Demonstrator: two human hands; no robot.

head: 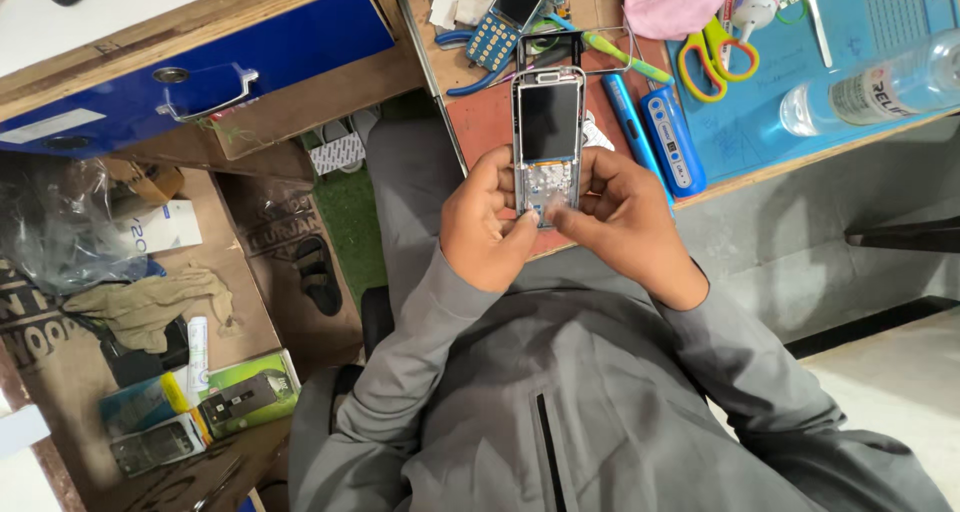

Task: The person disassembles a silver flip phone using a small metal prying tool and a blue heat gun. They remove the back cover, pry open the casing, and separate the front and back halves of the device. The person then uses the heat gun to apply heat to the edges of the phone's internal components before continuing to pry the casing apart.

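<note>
Both hands, left hand (487, 227) and right hand (622, 217), grip stripped phone (548, 142); keypad fitting underway; next needs thumb pressure

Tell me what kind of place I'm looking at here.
Probably a small phone repair bench: both hands hold an opened phone, another keypad phone lies on the wooden table, beside scissors and a blue work mat.
</note>
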